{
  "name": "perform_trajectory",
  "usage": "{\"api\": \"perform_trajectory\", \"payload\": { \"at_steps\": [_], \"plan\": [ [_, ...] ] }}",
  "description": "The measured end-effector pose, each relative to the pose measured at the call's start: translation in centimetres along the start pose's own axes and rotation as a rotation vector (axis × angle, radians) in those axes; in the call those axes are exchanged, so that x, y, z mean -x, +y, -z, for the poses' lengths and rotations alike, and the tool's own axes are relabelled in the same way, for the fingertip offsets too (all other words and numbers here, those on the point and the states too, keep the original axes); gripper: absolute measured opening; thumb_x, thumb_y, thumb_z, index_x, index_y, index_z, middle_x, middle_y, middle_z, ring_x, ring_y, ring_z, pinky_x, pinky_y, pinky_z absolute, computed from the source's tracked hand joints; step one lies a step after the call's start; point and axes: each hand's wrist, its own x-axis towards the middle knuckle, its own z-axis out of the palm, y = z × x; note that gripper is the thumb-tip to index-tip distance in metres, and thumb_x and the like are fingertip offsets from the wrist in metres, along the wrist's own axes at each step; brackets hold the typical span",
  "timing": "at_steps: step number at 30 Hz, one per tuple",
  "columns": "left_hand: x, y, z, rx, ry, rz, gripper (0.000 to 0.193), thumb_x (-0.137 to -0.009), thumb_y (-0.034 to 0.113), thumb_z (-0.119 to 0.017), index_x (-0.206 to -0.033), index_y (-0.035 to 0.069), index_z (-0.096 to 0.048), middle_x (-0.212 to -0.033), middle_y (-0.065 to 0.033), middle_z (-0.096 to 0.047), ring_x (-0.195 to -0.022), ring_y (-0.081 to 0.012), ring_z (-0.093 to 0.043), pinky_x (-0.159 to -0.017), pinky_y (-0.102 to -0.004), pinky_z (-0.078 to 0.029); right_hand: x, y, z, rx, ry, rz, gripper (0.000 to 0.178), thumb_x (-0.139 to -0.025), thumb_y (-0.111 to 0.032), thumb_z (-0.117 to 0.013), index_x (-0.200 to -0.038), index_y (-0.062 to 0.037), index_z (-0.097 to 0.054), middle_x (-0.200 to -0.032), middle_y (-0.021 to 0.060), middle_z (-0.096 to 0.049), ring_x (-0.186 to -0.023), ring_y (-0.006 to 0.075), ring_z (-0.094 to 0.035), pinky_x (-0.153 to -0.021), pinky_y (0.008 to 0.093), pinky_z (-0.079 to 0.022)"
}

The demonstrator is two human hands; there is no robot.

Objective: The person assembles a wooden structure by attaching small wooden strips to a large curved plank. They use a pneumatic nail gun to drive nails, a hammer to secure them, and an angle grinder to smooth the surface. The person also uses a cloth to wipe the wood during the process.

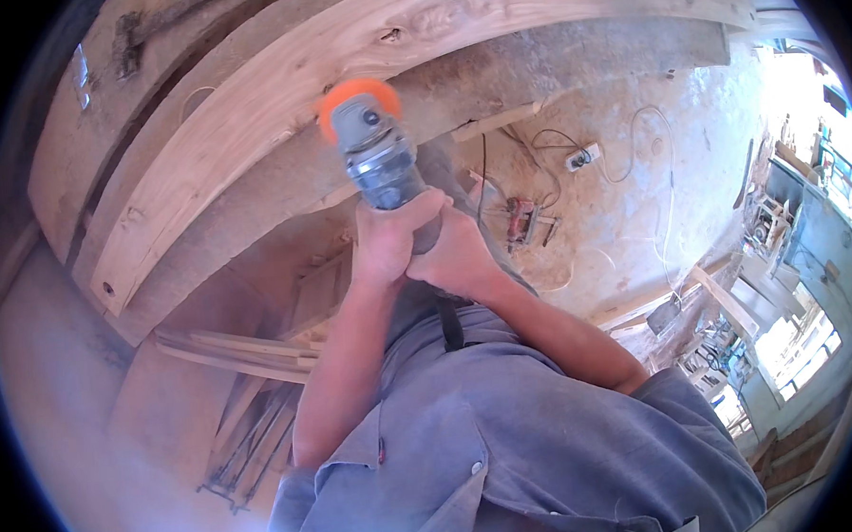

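Note:
Both my hands are wrapped round the body of an angle grinder (391, 177), dark with a grey gear head. My left hand (387, 237) and my right hand (459, 255) meet at its rear half, fingers closed. At the far end an orange disc (380, 89), smeared as if spinning, lies over the lower edge of a long wooden plank (277, 116). The plank's face is pale with several dark knots. Whether the disc touches the wood I cannot tell.
Beneath the plank runs a dusty wooden bench (569, 65). A red power tool (519, 219) and a white socket block (583, 156) with cables lie on the floor to the right. Wooden strips (240, 350) and metal clamps (249, 454) are at lower left. Dust hazes the air.

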Motion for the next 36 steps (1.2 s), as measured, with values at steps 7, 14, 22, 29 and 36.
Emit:
{"api": "perform_trajectory", "payload": {
  "at_steps": [7,14,22,29,36],
  "plan": [
    [0.2,0.2,0.9,0.042,-0.01,-0.015,0.019,-0.082,0.007,-0.073,-0.099,-0.002,-0.068,-0.09,-0.0125,-0.073,-0.08,-0.0198,-0.071,-0.076,-0.034,-0.057,-0.1,0.3,-1.0,0.046,-0.061,-0.014,0.064,-0.066,-0.02,-0.085,-0.119,0.0027,-0.059,-0.107,0.0191,-0.071,-0.102,0.0272,-0.071,-0.089,0.0373,-0.055],
    [-0.1,0.1,0.5,-0.03,-0.003,-0.003,0.02,-0.083,0.005,-0.071,-0.101,-0.002,-0.065,-0.091,-0.0145,-0.073,-0.082,-0.0206,-0.071,-0.078,-0.0342,-0.056,0.0,0.4,-0.9,-0.011,-0.026,0.03,0.058,-0.066,-0.02,-0.084,-0.115,0.0013,-0.061,-0.102,0.0169,-0.072,-0.098,0.0249,-0.071,-0.088,0.0368,-0.055],
    [-1.4,0.1,-2.2,-0.038,-0.028,0.004,0.014,-0.077,0.01,-0.079,-0.086,0.003,-0.069,-0.08,-0.0008,-0.067,-0.071,-0.0097,-0.062,-0.066,-0.0291,-0.051,-0.2,1.3,1.2,0.045,0.101,0.011,0.047,-0.065,-0.017,-0.085,-0.104,0.003,-0.068,-0.095,0.0109,-0.073,-0.088,0.0182,-0.071,-0.082,0.0349,-0.056],
    [-1.3,-0.2,-4.1,-0.066,-0.119,-0.038,0.018,-0.074,0.011,-0.081,-0.083,0.005,-0.067,-0.081,0.0019,-0.065,-0.071,-0.0068,-0.059,-0.064,-0.0281,-0.05,0.9,1.0,3.0,-0.053,0.092,0.01,0.05,-0.065,-0.016,-0.085,-0.108,0.0031,-0.068,-0.099,0.0074,-0.072,-0.091,0.0147,-0.068,-0.082,0.0325,-0.054],
    [-0.7,0.1,-1.0,-0.009,0.0,-0.015,0.016,-0.077,0.01,-0.08,-0.088,0.004,-0.07,-0.082,0.0004,-0.068,-0.071,-0.0083,-0.063,-0.066,-0.0281,-0.052,-0.3,0.4,0.9,-0.02,-0.002,0.06,0.057,-0.066,-0.017,-0.086,-0.114,0.0031,-0.064,-0.103,0.0077,-0.071,-0.094,0.0151,-0.067,-0.085,0.0323,-0.054]
  ]
}}
